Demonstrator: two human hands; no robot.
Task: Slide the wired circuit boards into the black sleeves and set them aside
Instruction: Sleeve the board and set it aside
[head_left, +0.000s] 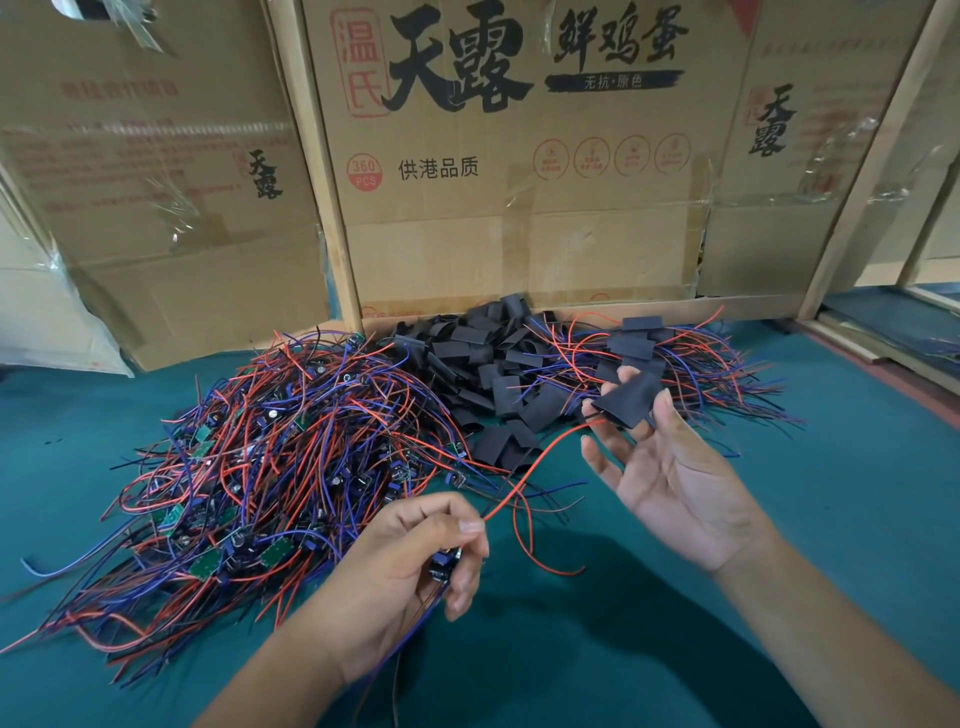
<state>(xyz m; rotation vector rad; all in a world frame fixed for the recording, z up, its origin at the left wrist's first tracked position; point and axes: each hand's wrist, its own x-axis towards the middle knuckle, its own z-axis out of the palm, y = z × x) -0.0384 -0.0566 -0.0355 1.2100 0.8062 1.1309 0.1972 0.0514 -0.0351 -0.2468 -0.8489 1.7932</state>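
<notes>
I see my left hand (410, 561) curled, pinching a wired circuit board (444, 564) above the table (831, 519), while my right hand (670, 467), palm up, pinches a black sleeve (626, 397) at its fingertips.

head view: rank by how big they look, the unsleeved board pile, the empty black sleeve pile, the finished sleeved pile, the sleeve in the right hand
1. unsleeved board pile
2. empty black sleeve pile and finished sleeved pile: too alike and overlapping to rank
3. sleeve held in the right hand, though nearest the camera
</notes>
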